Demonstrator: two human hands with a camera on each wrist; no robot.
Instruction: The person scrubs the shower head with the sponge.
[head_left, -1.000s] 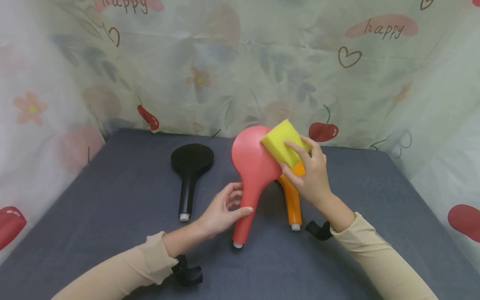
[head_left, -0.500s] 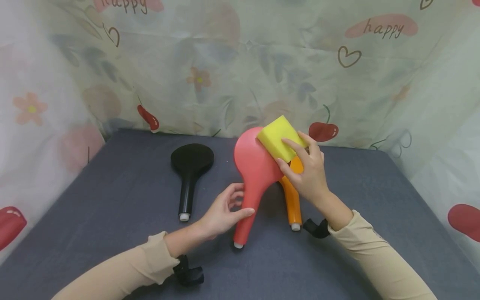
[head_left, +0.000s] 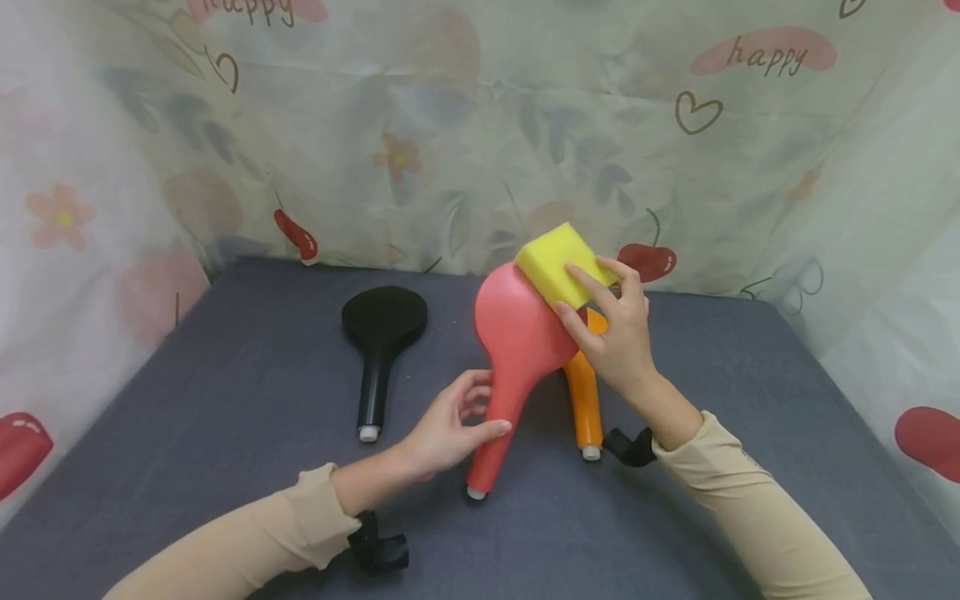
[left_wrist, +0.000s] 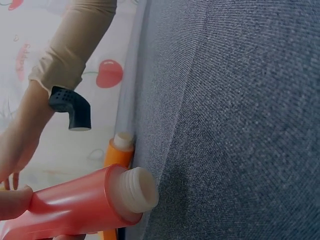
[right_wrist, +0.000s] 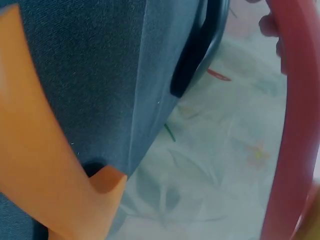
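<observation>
A red shower head is tilted up above the table, with my left hand gripping its handle between thumb and fingers. In the left wrist view its pale threaded end points toward the table cloth. My right hand pinches a yellow sponge that lies against the upper right rim of the red head. Behind them, an orange shower head rests on the table, its head mostly covered by the right hand and the red one. The right wrist view shows the red one edge-on, its face turned away.
A black shower head lies on the dark grey table cloth to the left, its white end toward me. Black wrist-worn mounts hang below both forearms. A patterned curtain surrounds the table at the back and sides.
The sponge has slid up over the red shower head's face to its upper right rim. The red shower head has shifted slightly right with the left hand. The others stay put.
</observation>
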